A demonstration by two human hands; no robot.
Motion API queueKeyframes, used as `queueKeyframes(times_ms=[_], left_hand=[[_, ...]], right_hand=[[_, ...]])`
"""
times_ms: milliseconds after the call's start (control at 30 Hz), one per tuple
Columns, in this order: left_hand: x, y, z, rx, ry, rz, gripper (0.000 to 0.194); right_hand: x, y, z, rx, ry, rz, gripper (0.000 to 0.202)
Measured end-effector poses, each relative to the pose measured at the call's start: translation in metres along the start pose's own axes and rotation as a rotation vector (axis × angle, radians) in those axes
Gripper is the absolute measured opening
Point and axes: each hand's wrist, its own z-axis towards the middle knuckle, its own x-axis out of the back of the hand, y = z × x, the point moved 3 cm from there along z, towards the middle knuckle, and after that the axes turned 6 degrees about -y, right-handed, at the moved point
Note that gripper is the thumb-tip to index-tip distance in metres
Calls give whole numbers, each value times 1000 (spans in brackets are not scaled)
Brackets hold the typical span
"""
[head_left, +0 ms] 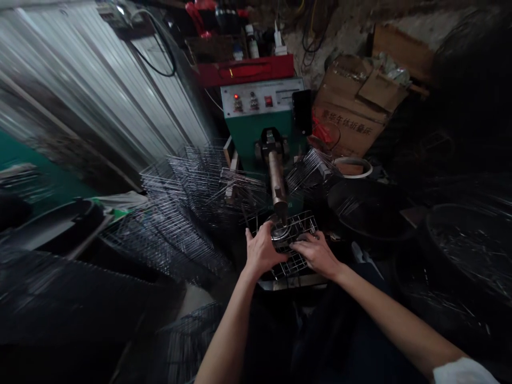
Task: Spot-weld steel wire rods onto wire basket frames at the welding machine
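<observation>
Wire grid [298,261], located beneath the metal rod [277,178] of the green machine [244,133]. The left hand [262,250] lies at its left side, thumb and fingers spread; the right hand [316,253] rests on its right side, fingers bent, any pinch indeterminable. Stacked wire racks [180,197] stand to the left; a cardboard box [348,112] sits behind, to the right.

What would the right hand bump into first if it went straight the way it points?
Probably the left hand, whose thumb reaches toward the right hand over the wire grid, though depth is unclear.
</observation>
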Motion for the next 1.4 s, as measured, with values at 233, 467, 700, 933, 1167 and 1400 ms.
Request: queueKeyframes(times_ms=[233,467,700,933,1167,1400], left_hand=[[3,-1,8,15,-23,2,90],[12,-11,31,27,-26,5,86],[14,-15,42,34,-38,36,89],[22,-25,65,58,-58,56,96],[24,-40,73,31,-57,7,97],[21,-44,74,14,-71,-26,99]], right_hand=[[1,-2,8,-76,-30,29,38],[4,9,31,-287,70,-100,24],[3,18,39,-365,120,-84,30],[11,12,36,-319,173,-95,27],[-6,26,-34,-350,164,-37,18],[-27,61,-104,-492,110,-57,18]])
